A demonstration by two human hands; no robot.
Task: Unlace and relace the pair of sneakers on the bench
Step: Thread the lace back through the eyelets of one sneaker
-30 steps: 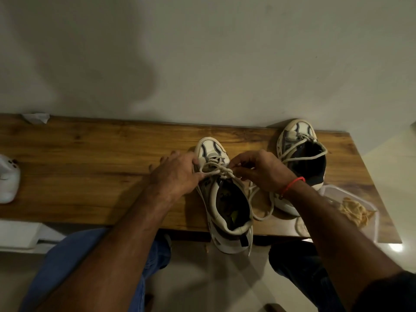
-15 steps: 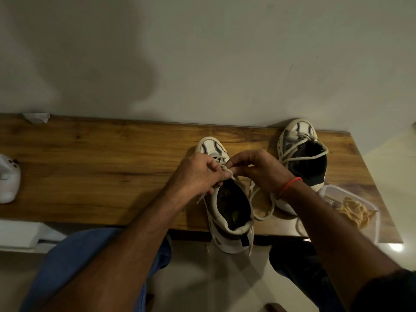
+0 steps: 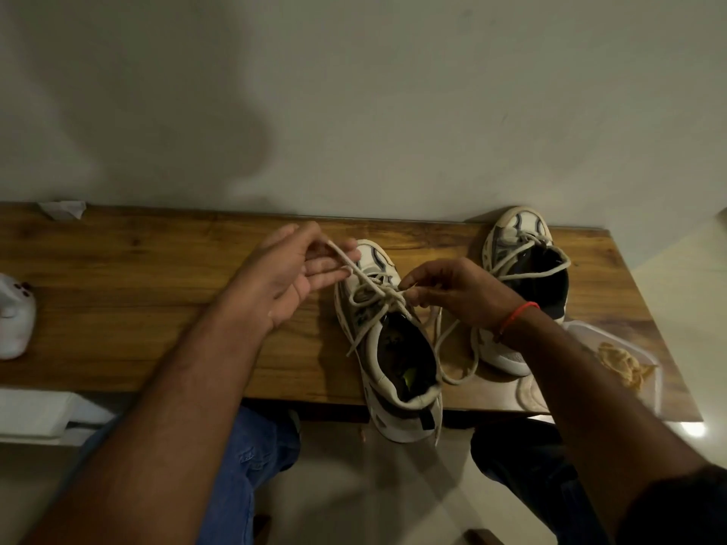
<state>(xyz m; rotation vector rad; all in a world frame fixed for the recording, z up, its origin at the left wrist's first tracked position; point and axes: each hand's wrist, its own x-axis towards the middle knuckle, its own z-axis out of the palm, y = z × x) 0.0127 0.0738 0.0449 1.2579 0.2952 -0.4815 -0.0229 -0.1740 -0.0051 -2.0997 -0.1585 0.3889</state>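
Two white sneakers stand on the wooden bench (image 3: 157, 300), toes toward the wall. The near sneaker (image 3: 393, 348) is in the middle, its heel hanging over the front edge. Its cream lace (image 3: 366, 281) is loosely crossed over the tongue. My left hand (image 3: 291, 277) is palm up to the left of the toe and pinches one lace end, which runs taut from the fingers down to the crossing. My right hand (image 3: 452, 293) pinches the lace at the crossing, right of the tongue. The far sneaker (image 3: 523, 277) sits behind my right wrist, laced loosely.
A clear plastic container (image 3: 617, 359) with tan food sits at the bench's right end. A white object (image 3: 13, 320) lies at the left edge and a crumpled paper scrap (image 3: 63, 208) at the back left. The wall rises directly behind the bench.
My left hand has drawn away from the sneaker's tongue, up and to the left, and turned palm up, pulling a lace end out taut. My right hand stays at the crossing.
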